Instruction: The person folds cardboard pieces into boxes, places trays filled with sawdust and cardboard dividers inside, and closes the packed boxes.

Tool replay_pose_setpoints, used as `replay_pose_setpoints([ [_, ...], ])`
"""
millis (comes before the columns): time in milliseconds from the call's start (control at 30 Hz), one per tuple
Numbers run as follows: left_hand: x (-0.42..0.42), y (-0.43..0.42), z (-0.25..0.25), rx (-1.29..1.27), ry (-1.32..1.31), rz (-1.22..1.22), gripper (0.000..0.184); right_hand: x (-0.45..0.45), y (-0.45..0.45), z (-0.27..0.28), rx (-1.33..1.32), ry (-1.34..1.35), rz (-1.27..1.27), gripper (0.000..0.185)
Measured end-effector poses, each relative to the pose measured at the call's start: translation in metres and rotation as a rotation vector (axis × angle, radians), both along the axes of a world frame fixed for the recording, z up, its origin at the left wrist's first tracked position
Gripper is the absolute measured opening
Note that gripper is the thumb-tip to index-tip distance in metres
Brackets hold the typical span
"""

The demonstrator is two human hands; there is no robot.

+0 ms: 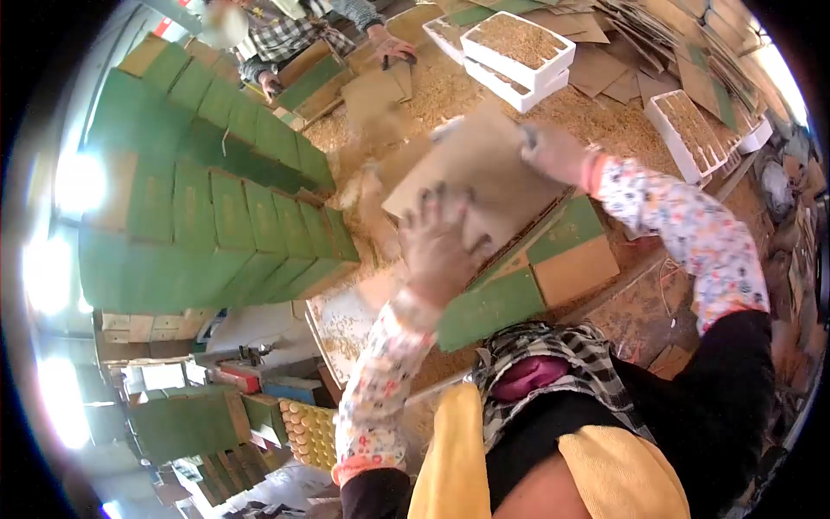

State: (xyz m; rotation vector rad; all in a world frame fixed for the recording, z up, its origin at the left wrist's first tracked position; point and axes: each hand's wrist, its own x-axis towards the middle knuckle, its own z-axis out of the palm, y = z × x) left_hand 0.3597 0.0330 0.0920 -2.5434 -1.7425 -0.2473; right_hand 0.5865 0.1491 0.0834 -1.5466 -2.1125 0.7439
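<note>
A brown card (484,169) is seen at one o'clock from the middle of the view. It is touched by the left hand (443,246), its grip wide open, fingers spread. Its two o'clock edge is met by the right hand (558,156); how closed that blurred grip is cannot be told. A green and brown box (553,275) is seen at six o'clock from the card, white trays (553,69) at twelve.

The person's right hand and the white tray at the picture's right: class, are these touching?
Apart. The head view shows it: a strip of sawdust lies plainly between the right hand and the white tray.
</note>
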Motion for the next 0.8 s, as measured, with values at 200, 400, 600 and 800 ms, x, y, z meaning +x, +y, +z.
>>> replay_pose_setpoints([
  [200,0.02,0.026,-0.04,-0.493,0.025,-0.002,0.064,-0.05,-0.034,-0.02,0.359,-0.73,0.322,0.057],
  [400,-0.055,0.023,-0.043,0.234,-0.386,0.174,0.039,0.019,0.052,-0.005,-0.072,0.212,0.425,0.047],
  [600,-0.022,-0.011,-0.185,-0.078,-1.019,0.908,0.055,0.027,0.062,-0.051,-0.461,-0.068,0.503,0.064],
  [800,-0.03,-0.011,-0.148,-0.391,-1.506,0.773,0.056,0.019,0.02,-0.111,-0.769,0.777,0.129,0.05],
])
